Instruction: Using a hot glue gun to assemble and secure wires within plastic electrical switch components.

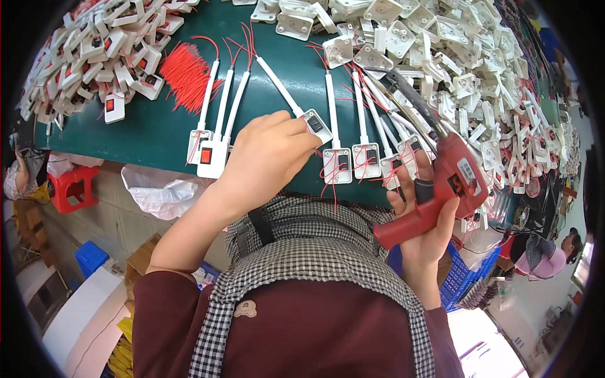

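My left hand (271,157) is closed, its fingertips at a small white switch housing (320,125) with a black switch inside. A white tube runs up from that housing to red wires at its far end. In my right hand (421,233) is a red pistol-shaped soldering gun (450,179); its long metal barrel points up and to the left over other housings. Between my hands, several opened housings with white tubes lie in a row, such as this switch housing (336,166) with loose red wires. Left of my left hand lies a housing with a red rocker switch (207,155).
On the green table (283,75) lie a bundle of cut red wires (187,74), a heap of switch housings (107,50) at left and a large pile of white plastic shells (435,50) at right. A red stool (74,189) and blue crate (463,274) stand below. Another person (542,255) sits at far right.
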